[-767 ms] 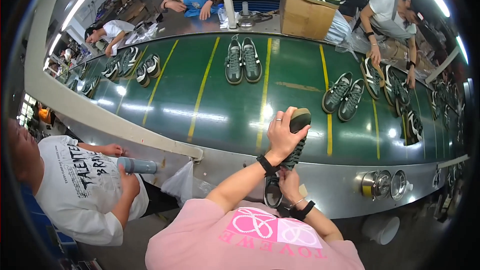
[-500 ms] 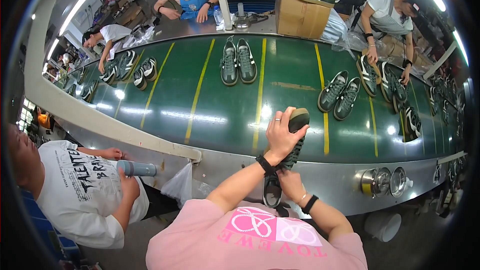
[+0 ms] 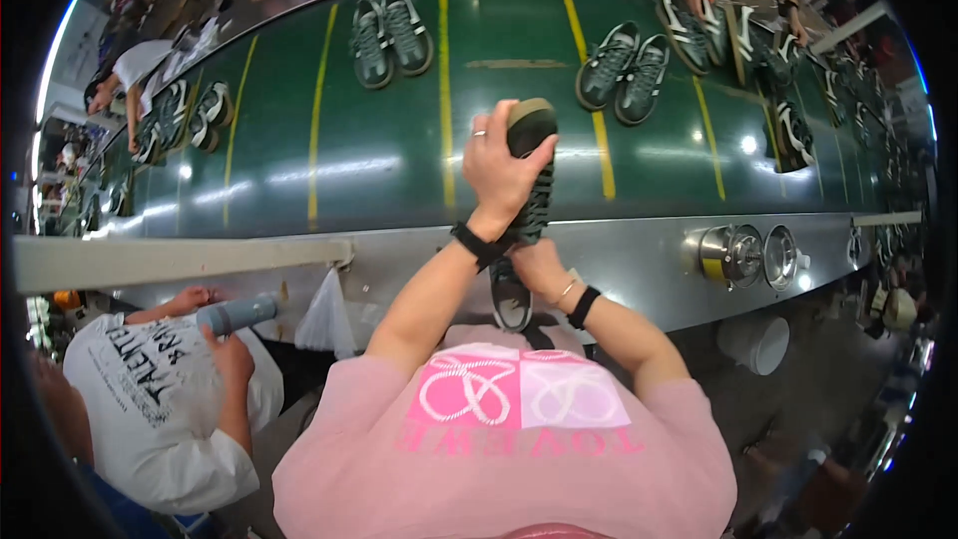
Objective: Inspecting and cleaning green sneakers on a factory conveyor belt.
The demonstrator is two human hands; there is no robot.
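My left hand (image 3: 506, 168) grips a dark green sneaker (image 3: 540, 195) near its toe, thumb across the upper and fingers along the far side. The sneaker stands steeply, with its tan-edged toe up and its laces toward the right. At its lower end, my right hand (image 3: 540, 269) closes on the heel part; most of those fingers are hidden. Just below, between my forearms, a second dark sneaker (image 3: 511, 297) rests close to my body with its toe toward me. Both hands are over the metal near edge of the green conveyor belt (image 3: 389, 160).
A pair of sneakers (image 3: 392, 40) stands on the belt ahead, another pair (image 3: 621, 75) to the right. Metal bowls (image 3: 750, 256) sit on the right ledge, above a white bucket (image 3: 755, 343). At left, a person holds a grey-blue bottle (image 3: 238, 312) beside a white rail (image 3: 190, 264).
The view has tilted down, so the belt and its shoes appear higher and further left. Both hands keep their hold on the sneaker. A co-worker's hand at the far right has shifted among the shoes.
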